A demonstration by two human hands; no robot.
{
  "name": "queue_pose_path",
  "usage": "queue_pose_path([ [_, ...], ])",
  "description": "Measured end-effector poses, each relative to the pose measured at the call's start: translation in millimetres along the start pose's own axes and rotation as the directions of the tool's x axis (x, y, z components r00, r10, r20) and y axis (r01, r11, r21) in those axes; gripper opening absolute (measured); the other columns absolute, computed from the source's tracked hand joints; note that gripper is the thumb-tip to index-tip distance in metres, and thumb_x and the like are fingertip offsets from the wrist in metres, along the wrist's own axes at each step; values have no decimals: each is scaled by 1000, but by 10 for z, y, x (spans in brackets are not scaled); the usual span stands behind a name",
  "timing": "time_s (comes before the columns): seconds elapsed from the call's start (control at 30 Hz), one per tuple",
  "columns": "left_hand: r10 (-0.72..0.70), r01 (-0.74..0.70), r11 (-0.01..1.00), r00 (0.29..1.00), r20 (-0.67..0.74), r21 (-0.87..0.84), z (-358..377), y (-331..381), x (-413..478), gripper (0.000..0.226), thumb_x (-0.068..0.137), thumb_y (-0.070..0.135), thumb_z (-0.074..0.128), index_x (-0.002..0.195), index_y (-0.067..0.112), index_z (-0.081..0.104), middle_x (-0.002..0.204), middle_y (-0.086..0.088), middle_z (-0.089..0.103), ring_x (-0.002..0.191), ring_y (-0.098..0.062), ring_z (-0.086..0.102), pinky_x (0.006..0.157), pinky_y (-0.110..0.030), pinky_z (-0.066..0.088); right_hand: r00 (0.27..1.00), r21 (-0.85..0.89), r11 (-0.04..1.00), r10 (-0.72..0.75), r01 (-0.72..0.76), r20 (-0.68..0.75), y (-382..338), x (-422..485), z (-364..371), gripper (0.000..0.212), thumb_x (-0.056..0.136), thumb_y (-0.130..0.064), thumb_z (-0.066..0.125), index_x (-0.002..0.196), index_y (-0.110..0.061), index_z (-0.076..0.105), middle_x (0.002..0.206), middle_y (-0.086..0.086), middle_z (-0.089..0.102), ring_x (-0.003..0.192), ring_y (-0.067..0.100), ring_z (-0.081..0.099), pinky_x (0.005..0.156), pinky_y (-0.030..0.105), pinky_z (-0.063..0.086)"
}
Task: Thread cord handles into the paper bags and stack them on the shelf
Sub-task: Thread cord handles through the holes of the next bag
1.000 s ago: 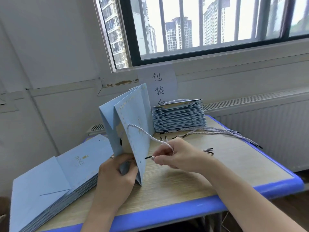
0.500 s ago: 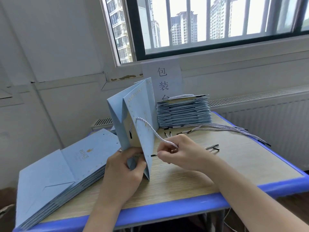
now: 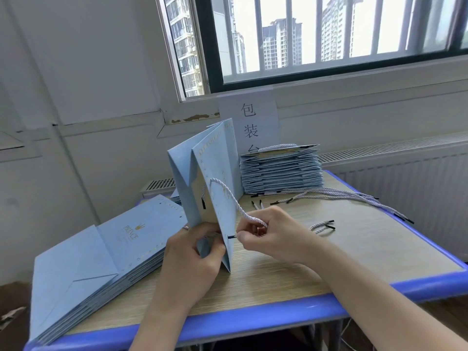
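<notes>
Your right hand pinches the cord against the bag. Your left hand grips its edge, fingertips hidden.

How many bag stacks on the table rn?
2: flat stack at near left; taller stack at the back. The upright bag may hide more behind it.
</notes>
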State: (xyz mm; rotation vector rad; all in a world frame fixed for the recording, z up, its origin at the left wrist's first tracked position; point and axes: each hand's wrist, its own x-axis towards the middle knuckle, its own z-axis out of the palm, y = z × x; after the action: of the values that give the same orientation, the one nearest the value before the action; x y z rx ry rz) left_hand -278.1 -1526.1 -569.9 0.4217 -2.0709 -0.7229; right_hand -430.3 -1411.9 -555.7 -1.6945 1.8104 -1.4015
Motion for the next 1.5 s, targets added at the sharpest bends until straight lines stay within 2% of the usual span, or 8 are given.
queue_pose_path([
  [0.6, -3, 3, 1000, 1000, 15, -2, -10, 20, -2, 17, 75, 25, 62, 82, 34, 75, 80, 18, 71, 79, -4, 64, 66, -20, 48, 1000, 12, 1000, -1, 1, 15, 46, 33, -11, 22, 88, -12, 57, 67, -20, 58, 66, -1, 43, 62, 13, 35, 60, 32, 31],
  [0.73, 13, -13, 1000, 999, 35, 0, -4, 23, -7, 16, 77, 28, 63, 84, 35, 76, 81, 15, 72, 81, -6, 65, 67, -21, 48, 1000, -8, 1000, -20, 20, 20, 50, 43, -7, 17, 87, -18, 57, 70, -19, 59, 68, 12, 45, 64, 15, 37, 62, 33, 32],
  [0.97, -15, 14, 999, 999, 29, 38, 18, -16, -12, 8, 81, 28, 73, 79, 35, 75, 73, 8, 69, 70, -9, 62, 58, -18, 42, 998, -78, 996, -40, 44, 51, 88, 46, -20, 13, 90, -27, 63, 80, -19, 67, 65, 3, 55, 63, 8, 47, 64, 26, 40],
  [1.07, -24, 22, 998, 999, 35, 53, 11, -8, -18, 24, 81, 19, 79, 82, 42, 73, 78, 8, 68, 73, -8, 62, 61, -18, 43, 993, -114, 993, -17, 30, 115, 98, 29, -35, 29, 80, -44, 64, 78, -15, 64, 62, -10, 50, 61, 7, 45, 61, 27, 38],
  [1.23, -21, 13, 991, 998, 59, 134, 29, 49, -53, 30, 75, 17, 80, 75, 46, 73, 84, 12, 61, 79, -10, 61, 67, -24, 48, 982, -271, 963, 68, -17, 179, 127, 28, -44, 57, 69, -60, 74, 69, -7, 54, 59, -5, 41, 57, 8, 38, 58, 26, 31],
  [1.33, -37, 27, 982, 998, 55, 187, 41, 64, -69, 24, 68, 22, 83, 73, 42, 73, 83, 17, 55, 81, -7, 59, 69, -21, 47, 983, -379, 925, 89, -21, 161, 124, 9, -48, 56, 72, -56, 80, 70, -8, 52, 60, -5, 42, 59, 8, 37, 62, 20, 26],
  [1.43, -47, 33, 981, 997, 65, 193, 43, 42, -58, 22, 66, 22, 85, 72, 38, 71, 81, 16, 53, 79, -8, 58, 67, -25, 47, 987, -401, 916, 61, 3, 146, 132, 17, -21, 56, 66, -64, 76, 74, -13, 54, 62, -5, 49, 63, 6, 41, 65, 23, 27],
  [1.5, -54, 41, 985, 996, 71, 169, 32, 32, -52, 22, 68, 22, 84, 71, 39, 71, 83, 13, 55, 80, -9, 59, 67, -22, 45, 992, -394, 919, 23, 29, 126, 129, 29, -17, 50, 68, -59, 79, 77, -16, 56, 63, -8, 52, 64, 6, 45, 68, 23, 28],
])
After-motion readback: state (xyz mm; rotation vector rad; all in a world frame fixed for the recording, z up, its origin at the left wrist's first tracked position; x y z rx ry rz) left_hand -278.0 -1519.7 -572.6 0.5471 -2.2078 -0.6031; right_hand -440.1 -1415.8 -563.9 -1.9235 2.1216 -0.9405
